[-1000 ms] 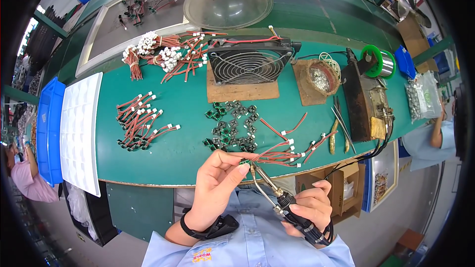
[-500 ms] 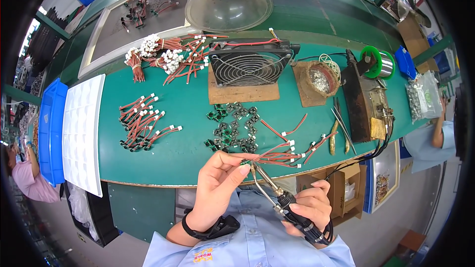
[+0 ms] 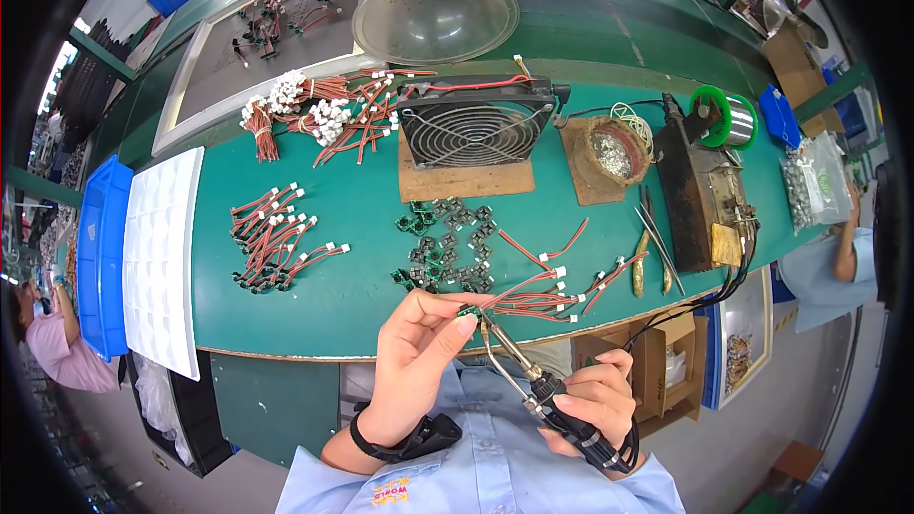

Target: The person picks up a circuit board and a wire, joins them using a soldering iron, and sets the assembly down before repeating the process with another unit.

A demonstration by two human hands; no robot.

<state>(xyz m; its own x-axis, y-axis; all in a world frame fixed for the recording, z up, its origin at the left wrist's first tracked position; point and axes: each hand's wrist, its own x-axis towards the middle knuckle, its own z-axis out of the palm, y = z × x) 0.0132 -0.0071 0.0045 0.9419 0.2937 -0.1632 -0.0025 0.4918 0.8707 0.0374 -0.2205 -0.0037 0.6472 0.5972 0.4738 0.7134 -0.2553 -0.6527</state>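
Between the thumb and fingers of my left hand (image 3: 417, 347) is a small green circuit board (image 3: 469, 311), held at the bench's near edge. My right hand (image 3: 600, 403) is wrapped round a black-handled soldering iron (image 3: 548, 388) with a thin metal tube alongside. The iron's tip is at the board; whether it touches cannot be made out. A red and black wire lead (image 3: 519, 289) with a white connector runs from near the board to the right. Other leads (image 3: 543, 305) lie just beyond my hands, and several loose circuit boards (image 3: 440, 252) are spread farther off.
Wired boards (image 3: 271, 238) lie at left by a white tray (image 3: 157, 257) and blue bin (image 3: 100, 247). Behind stand a fan (image 3: 476, 128), wire bundles (image 3: 319, 105) and an extraction hood (image 3: 438, 19). At right are a solder pot (image 3: 614, 152), tweezers (image 3: 659, 238), soldering station (image 3: 700, 200) and solder spool (image 3: 728, 116).
Both hands, with the board and iron, have shifted very slightly to the left in the view. My grip on each is the same.
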